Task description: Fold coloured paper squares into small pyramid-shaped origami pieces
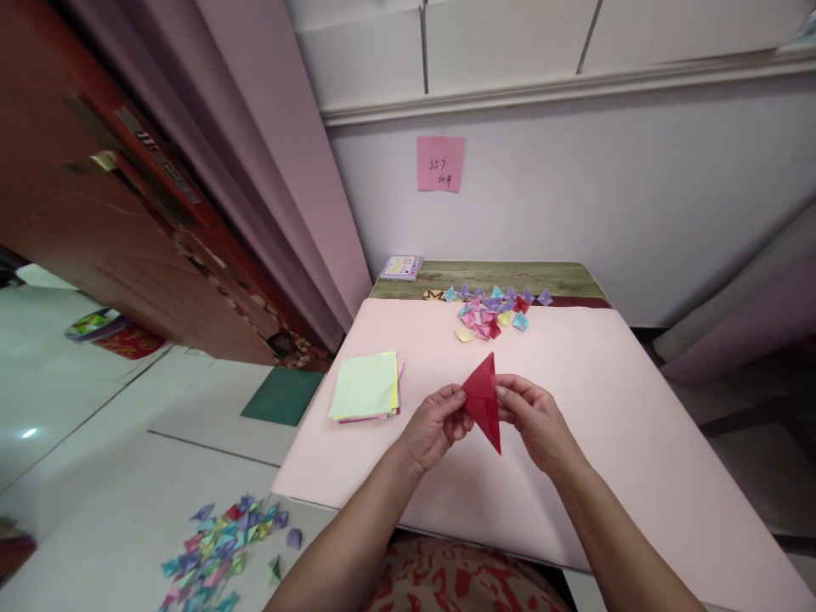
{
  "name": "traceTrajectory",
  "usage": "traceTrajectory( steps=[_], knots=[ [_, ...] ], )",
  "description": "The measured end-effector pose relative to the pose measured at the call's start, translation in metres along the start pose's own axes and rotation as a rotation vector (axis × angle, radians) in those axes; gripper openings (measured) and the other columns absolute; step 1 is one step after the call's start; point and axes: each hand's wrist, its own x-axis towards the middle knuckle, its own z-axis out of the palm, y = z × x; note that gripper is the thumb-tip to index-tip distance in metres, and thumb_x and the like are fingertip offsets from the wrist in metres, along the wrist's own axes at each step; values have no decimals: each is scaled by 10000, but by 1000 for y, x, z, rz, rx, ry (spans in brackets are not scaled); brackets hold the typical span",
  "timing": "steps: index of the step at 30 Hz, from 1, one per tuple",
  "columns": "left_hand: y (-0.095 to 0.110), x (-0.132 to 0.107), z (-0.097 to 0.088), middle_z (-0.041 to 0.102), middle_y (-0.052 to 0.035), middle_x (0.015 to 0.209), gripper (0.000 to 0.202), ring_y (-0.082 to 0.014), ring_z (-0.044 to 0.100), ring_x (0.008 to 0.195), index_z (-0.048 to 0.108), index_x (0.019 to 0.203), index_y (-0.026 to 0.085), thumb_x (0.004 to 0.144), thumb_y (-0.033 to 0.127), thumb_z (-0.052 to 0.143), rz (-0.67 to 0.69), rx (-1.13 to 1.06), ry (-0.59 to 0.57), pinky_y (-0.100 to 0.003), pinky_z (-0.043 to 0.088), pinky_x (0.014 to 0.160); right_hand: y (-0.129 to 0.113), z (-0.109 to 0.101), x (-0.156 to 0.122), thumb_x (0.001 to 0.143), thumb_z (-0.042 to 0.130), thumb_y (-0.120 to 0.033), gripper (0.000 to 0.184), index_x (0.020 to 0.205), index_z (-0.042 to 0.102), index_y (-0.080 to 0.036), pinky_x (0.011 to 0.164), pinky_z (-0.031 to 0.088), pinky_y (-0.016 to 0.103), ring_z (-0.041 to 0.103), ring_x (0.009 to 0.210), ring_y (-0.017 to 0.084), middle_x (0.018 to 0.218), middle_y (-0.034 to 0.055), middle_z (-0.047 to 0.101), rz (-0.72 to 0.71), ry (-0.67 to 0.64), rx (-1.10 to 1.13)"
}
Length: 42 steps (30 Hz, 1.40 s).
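Note:
A piece of red origami paper (484,398), folded into a triangle, is held up over the pink table top between both hands. My left hand (441,425) pinches its left corner between thumb and fingers. At the long, upright right edge, my right hand (528,418) grips the paper, with some fingertips hidden behind it. Left of my hands lies a stack of square coloured paper (365,387), pale green on top. Beyond the red triangle sits a pile of small folded paper pieces (488,310) in pink, purple, blue, yellow and red.
The table (612,476) stands against a white wall with a pink note (440,164). A small packet (402,268) lies at its far left corner. Many folded pieces (223,544) are scattered on the floor at lower left. A curtain (280,153) and a brown door (95,170) stand left.

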Motion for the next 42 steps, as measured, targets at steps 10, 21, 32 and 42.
traceTrajectory(
  steps=[10,21,32,42],
  knots=[
    [6,-3,-4,698,-71,677,429,-175,675,586,650,850,130,735,534,736,33,420,-27,-292,552,590,9,-20,9,728,738,-339,273,950,721,-181,680,527,316,679,747,205,856,52,750,-8,-235,-229],
    [2,-3,-2,701,-76,752,476,-183,687,657,646,816,120,778,593,669,36,336,6,-314,568,659,20,-10,6,787,550,-181,158,680,660,-217,527,348,248,514,555,135,635,-5,616,-535,48,-1011],
    [7,-5,-8,703,-96,784,424,-194,686,677,660,844,102,724,493,769,-80,187,-3,-339,573,668,16,-13,8,773,525,-113,179,681,628,-227,520,352,248,527,548,134,667,2,624,-681,28,-1141],
    [9,-7,-12,696,-57,777,444,-173,666,680,672,902,108,551,260,898,-128,127,5,-319,561,656,8,-15,5,773,550,-107,307,990,718,-245,712,512,295,679,803,185,927,33,731,-531,-163,-848]
  ],
)
